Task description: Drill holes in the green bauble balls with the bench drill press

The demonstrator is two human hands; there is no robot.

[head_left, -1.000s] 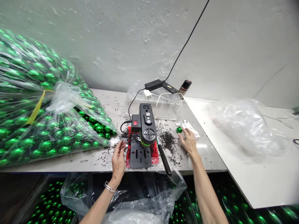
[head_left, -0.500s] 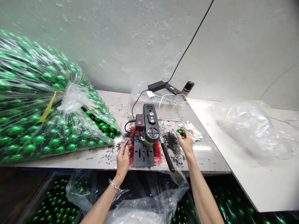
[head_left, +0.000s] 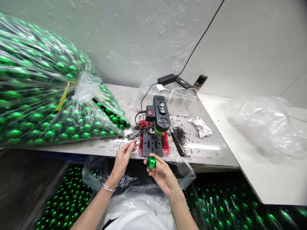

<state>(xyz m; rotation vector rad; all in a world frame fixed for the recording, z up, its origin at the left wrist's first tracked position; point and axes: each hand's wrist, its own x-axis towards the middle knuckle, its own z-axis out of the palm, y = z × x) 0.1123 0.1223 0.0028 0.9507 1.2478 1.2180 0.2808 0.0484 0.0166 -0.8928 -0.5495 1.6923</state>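
My right hand (head_left: 165, 175) holds a shiny green ball (head_left: 151, 162) between thumb and fingers, just in front of the table's edge. My left hand (head_left: 122, 159), with a metal bangle at the wrist, is closed in a pinch to the left of the black slotted base plate (head_left: 152, 146); whatever its fingertips hold is too small to name. Above the plate stands a small black bench-drill-like machine (head_left: 161, 111) with a red switch. Its black lever handle (head_left: 177, 144) slants down on the right. Under the base lies a red sheet (head_left: 166, 143).
A big clear bag (head_left: 86, 86) of green balls lies on the table's left. Small black bits (head_left: 179, 135) are strewn around the machine. White gloves (head_left: 200, 126), a spray can (head_left: 200, 82), a clear tray (head_left: 183, 107) and crumpled plastic (head_left: 266, 124) sit around. More green balls (head_left: 69, 191) lie below.
My right hand has brought the green ball from beside the gloves, leftward and toward me, to the front of the base plate. My left hand stays left of the plate, slightly nearer me.
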